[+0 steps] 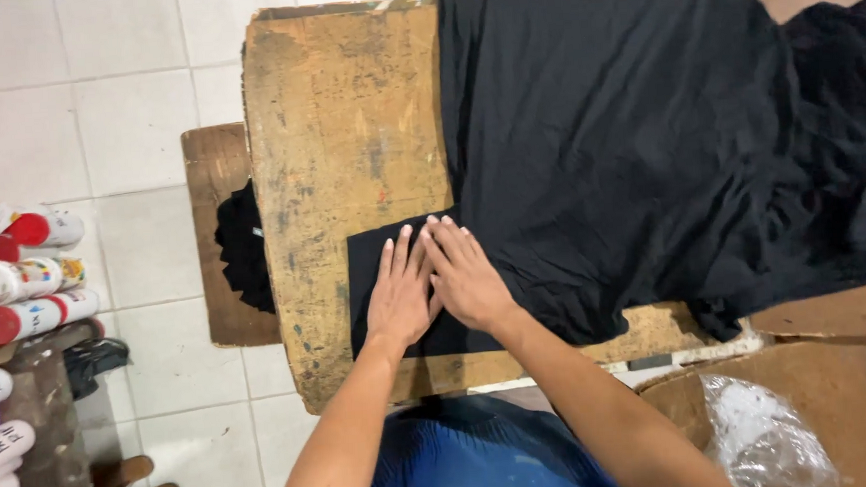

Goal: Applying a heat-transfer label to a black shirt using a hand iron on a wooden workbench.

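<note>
A person's left hand [399, 298] and right hand [467, 276], flat with fingers spread, pressed a black garment [607, 143] onto a worn wooden tabletop [346, 128], where cloth hanging over the near edge could likely drag the folded corner askew.

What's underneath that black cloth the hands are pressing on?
A worn wooden board lies under the black cloth; its bare left part and front edge show. Both the left hand and right hand lie flat on top. Whatever else the cloth covers is hidden.
</note>
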